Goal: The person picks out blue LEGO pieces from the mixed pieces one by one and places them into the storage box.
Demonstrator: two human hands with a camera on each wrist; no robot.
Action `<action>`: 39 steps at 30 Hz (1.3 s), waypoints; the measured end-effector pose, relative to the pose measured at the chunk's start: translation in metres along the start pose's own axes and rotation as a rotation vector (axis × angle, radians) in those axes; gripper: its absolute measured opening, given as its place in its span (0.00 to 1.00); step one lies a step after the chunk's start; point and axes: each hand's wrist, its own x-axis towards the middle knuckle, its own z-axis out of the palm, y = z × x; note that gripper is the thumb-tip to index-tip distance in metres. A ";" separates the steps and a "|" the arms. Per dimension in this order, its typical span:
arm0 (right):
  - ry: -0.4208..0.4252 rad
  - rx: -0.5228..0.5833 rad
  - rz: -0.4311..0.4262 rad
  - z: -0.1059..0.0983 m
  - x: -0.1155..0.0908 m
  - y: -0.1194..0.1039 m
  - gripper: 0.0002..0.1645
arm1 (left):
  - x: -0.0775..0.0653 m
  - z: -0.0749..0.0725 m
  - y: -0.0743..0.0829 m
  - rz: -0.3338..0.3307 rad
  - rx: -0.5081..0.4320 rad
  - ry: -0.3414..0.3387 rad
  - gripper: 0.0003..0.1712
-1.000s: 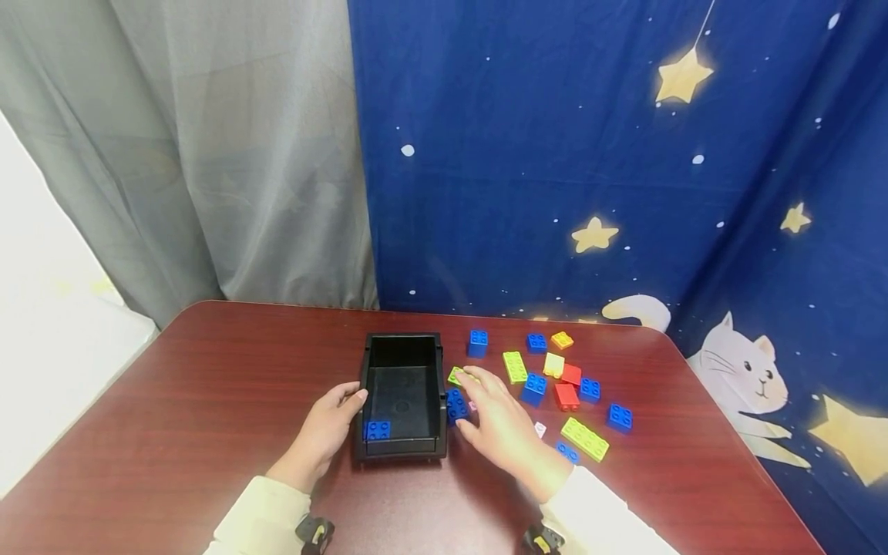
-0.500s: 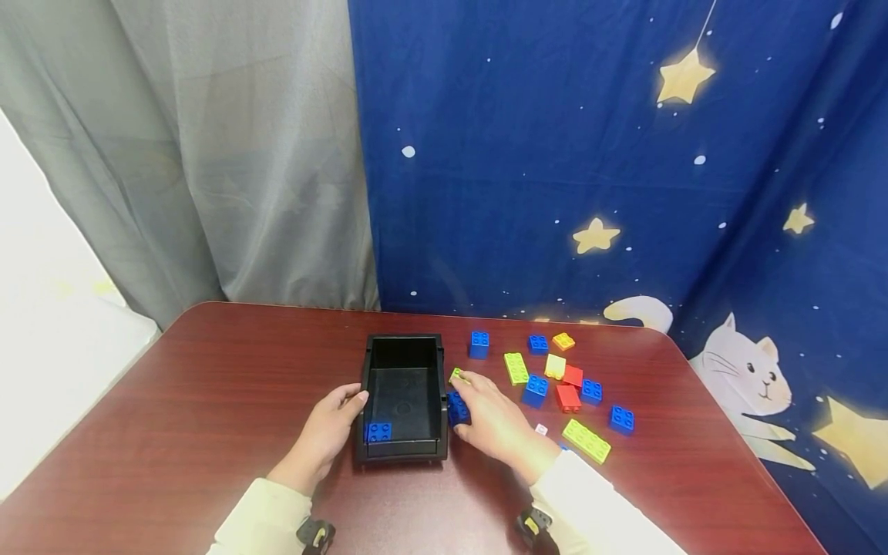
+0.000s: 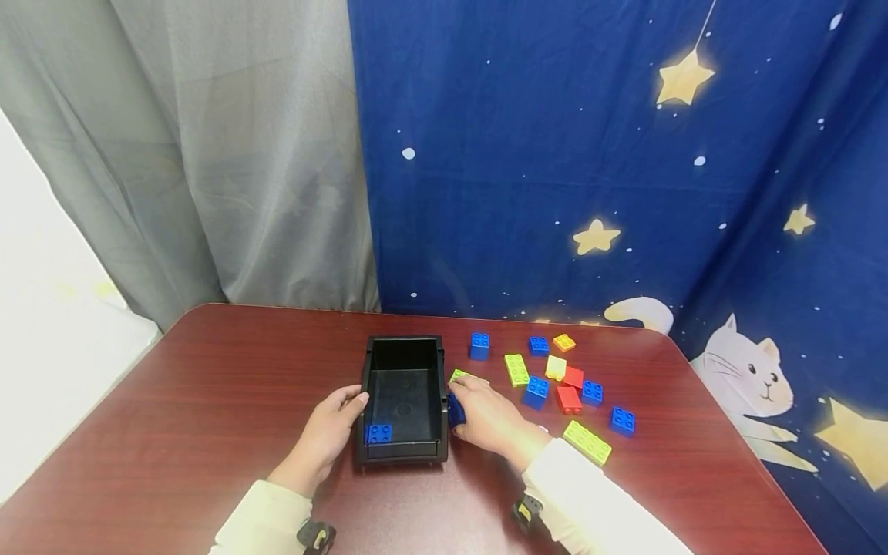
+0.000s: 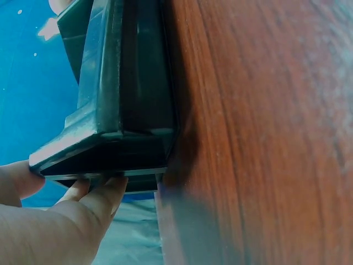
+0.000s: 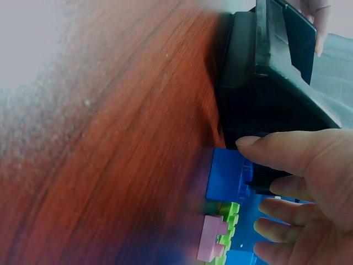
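My left hand (image 3: 326, 428) grips the left wall of a black plastic bin (image 3: 402, 449), its thumb over the rim. Inside the bin's near left corner lies a blue brick (image 3: 378, 434). Against the bin's right side stands another blue brick (image 5: 226, 174), and my right hand (image 3: 494, 420) reaches over it. In the right wrist view the thumb is at the brick's edge, while the other fingers hang spread above its studs. A pink brick (image 5: 209, 237) and a lime green brick (image 3: 461, 375) are close to that hand, which partly hides them in the head view.
Several loose bricks lie to the right on the dark red table (image 3: 264, 362), among them a long lime brick (image 3: 586, 442), a red brick (image 3: 569, 400) and a yellow brick (image 3: 556, 368). A grey curtain (image 3: 277, 154) and a blue curtain (image 3: 486, 193) hang behind.
My right hand has moved left and lowered over the blue brick beside the bin, covering more of it. The left hand and the bin have stayed in place.
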 end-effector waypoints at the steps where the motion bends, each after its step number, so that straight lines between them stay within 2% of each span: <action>1: -0.001 -0.007 -0.002 0.000 0.001 0.000 0.42 | 0.000 0.000 0.000 -0.001 0.002 0.000 0.26; 9: -0.010 -0.049 -0.022 0.001 0.007 0.002 0.40 | 0.001 0.000 -0.002 -0.001 0.009 0.002 0.26; 26: -0.084 -0.083 -0.018 -0.005 0.012 -0.004 0.34 | 0.001 0.000 -0.003 -0.005 -0.001 -0.004 0.27; 39: -0.087 -0.109 -0.021 -0.004 0.013 -0.006 0.29 | 0.000 0.000 -0.003 -0.006 -0.007 -0.003 0.27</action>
